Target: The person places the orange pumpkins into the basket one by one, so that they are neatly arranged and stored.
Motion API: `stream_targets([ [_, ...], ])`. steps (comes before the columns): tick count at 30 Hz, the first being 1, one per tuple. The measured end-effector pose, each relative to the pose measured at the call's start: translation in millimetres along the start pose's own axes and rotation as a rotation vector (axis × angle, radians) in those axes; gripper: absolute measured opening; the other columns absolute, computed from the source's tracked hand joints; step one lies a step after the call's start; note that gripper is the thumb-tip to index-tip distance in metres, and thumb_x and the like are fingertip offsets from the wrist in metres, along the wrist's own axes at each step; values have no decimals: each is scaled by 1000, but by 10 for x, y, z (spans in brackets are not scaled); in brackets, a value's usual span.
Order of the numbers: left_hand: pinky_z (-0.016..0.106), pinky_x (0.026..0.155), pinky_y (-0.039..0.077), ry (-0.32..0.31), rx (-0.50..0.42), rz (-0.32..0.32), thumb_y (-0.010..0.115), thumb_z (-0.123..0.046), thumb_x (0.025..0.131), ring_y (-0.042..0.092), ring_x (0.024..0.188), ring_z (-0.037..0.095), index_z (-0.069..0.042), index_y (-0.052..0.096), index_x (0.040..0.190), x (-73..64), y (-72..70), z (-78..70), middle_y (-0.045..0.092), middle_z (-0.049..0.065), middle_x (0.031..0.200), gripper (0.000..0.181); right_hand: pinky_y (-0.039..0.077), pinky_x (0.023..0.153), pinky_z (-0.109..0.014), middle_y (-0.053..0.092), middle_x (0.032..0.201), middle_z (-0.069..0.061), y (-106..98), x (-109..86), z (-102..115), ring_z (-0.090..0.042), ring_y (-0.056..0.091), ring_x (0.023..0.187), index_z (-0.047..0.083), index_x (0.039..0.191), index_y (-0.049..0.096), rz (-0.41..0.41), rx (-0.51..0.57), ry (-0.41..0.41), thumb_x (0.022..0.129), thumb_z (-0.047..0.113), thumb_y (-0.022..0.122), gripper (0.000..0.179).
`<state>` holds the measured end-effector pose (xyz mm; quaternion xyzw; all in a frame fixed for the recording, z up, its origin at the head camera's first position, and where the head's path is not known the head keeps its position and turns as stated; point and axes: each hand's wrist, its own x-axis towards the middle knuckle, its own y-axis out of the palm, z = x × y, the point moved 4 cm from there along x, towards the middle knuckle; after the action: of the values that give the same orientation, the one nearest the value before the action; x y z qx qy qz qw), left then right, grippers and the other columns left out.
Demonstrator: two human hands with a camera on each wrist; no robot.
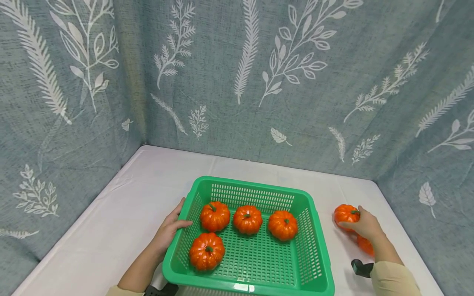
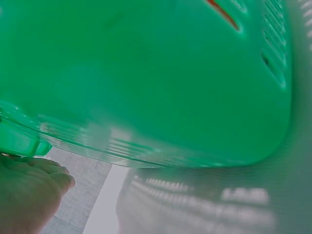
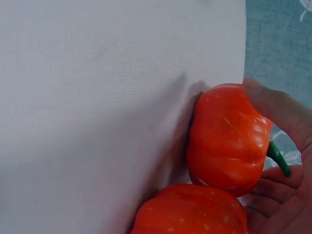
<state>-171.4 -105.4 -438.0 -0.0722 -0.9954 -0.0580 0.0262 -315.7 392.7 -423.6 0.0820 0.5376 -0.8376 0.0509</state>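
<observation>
A green plastic basket (image 1: pixel 314 230) stands on the white table and holds several small orange pumpkins (image 1: pixel 247 219). My left hand (image 1: pixel 171 228) grips the basket's left rim, thumb over the edge; in the left wrist view the basket wall (image 2: pixel 146 73) fills the frame above the hand (image 2: pixel 27 190). My right hand (image 1: pixel 364 224) is curled round an orange pumpkin (image 1: pixel 344 213) on the table right of the basket. The right wrist view shows that pumpkin (image 3: pixel 226 139) with its green stem between the fingers (image 3: pixel 278 107), and a second pumpkin (image 3: pixel 190 212) touching it below.
The second loose pumpkin (image 1: pixel 365 245) lies partly hidden under my right wrist. Blue leaf-patterned cloth walls (image 1: pixel 237 82) close the table at the back and both sides. White tablecloth (image 1: pixel 122 213) stretches left of the basket.
</observation>
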Motion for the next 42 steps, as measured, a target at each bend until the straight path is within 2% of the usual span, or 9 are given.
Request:
stream_targets([
  [9, 37, 105, 19, 1, 12, -5, 38, -1, 89, 0, 139, 32, -7, -12, 146, 7, -1, 4, -12, 9, 153, 76, 28, 99, -63, 27, 130, -43, 26, 3, 4, -53, 34, 114, -20, 135, 15, -31, 7, -6, 77, 33, 70, 96],
  [16, 36, 105, 19, 1, 5, 2, 39, -1, 88, 1, 139, 31, -6, -12, 146, 13, -3, 7, -11, 9, 153, 77, 27, 101, -62, 27, 131, -41, 64, 19, -19, -51, 33, 114, -18, 136, 15, -31, 58, 39, 77, 27, 70, 93],
  [26, 37, 106, 17, 8, 12, 7, 37, -1, 89, -1, 139, 30, -6, -12, 146, 5, -3, 1, -11, 8, 153, 75, 31, 98, -61, 33, 129, -41, 71, 9, 7, -50, 38, 111, -20, 133, 23, -84, 20, -31, 76, 30, 71, 90],
  [32, 34, 105, 19, -2, 17, 2, 39, -2, 89, 1, 139, 30, -7, -11, 146, 5, -6, 4, -9, 8, 154, 76, 32, 98, -61, 34, 129, -40, 74, 6, 39, -49, 39, 111, -20, 133, 23, -87, 18, -29, 76, 32, 72, 91],
  [36, 31, 104, 21, -4, 27, -3, 40, -2, 88, 2, 139, 30, -7, -10, 146, 4, -10, 9, -8, 8, 154, 76, 33, 98, -61, 35, 128, -41, 41, 0, 83, -50, 39, 111, -20, 133, 25, -101, 4, -50, 76, 33, 72, 91],
  [42, 32, 105, 20, 4, 21, -3, 39, -2, 88, 0, 139, 30, -6, -10, 146, 5, -10, 12, -9, 8, 154, 76, 35, 96, -60, 37, 126, -41, -37, -22, 156, -50, 41, 108, -21, 131, 27, -136, 0, -86, 76, 30, 72, 88],
])
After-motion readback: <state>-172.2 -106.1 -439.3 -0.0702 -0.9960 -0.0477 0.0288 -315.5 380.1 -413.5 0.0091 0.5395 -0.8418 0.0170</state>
